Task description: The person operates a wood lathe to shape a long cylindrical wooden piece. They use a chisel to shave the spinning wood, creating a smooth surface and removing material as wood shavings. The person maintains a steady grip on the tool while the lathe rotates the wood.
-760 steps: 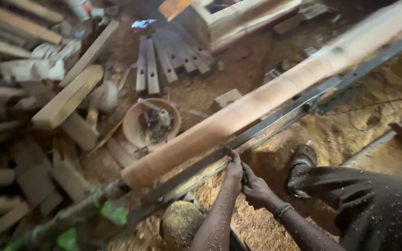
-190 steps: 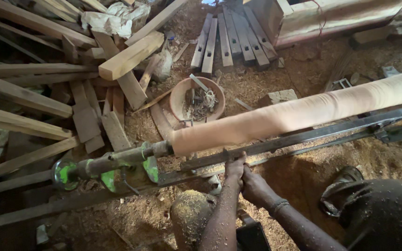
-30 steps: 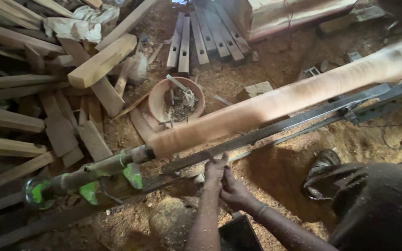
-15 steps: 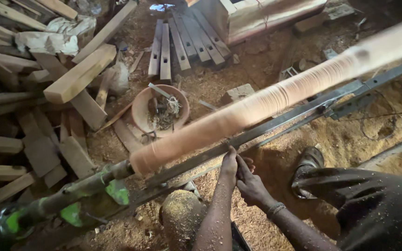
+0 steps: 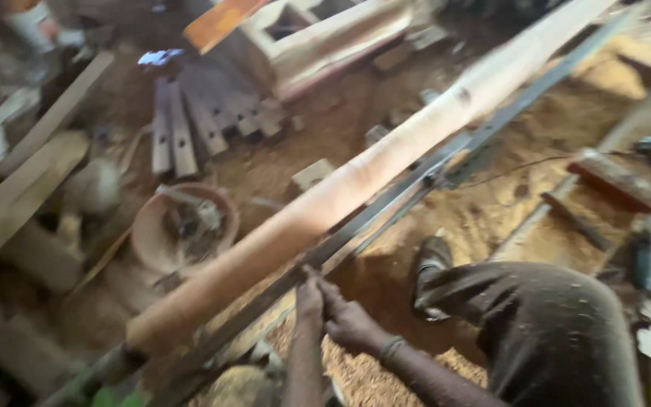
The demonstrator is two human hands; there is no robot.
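Both hands, left hand (image 5: 309, 295) and right hand (image 5: 349, 324), close together, apparently gripping a tool against the metal rail (image 5: 386, 211) beside the long wooden pole (image 5: 356, 185). Judgement: keep the tool braced on the rail, pressure light and even.

Pale tan wooden pole (image 5: 356, 181), rusty brown bowl (image 5: 182, 230), golden sawdust (image 5: 536, 188).

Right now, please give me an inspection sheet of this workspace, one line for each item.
Surface: earth floor covered with sawdust.
Job's things: long round wooden pole lying along a metal rail.
Clutter: round basin, planks, offcuts.
Grippers: left hand and right hand together at the rail, below the pole; blur hides any tool.
Cables: thin wire on the sawdust.
Surroundings: wooden frame, the person's knee.
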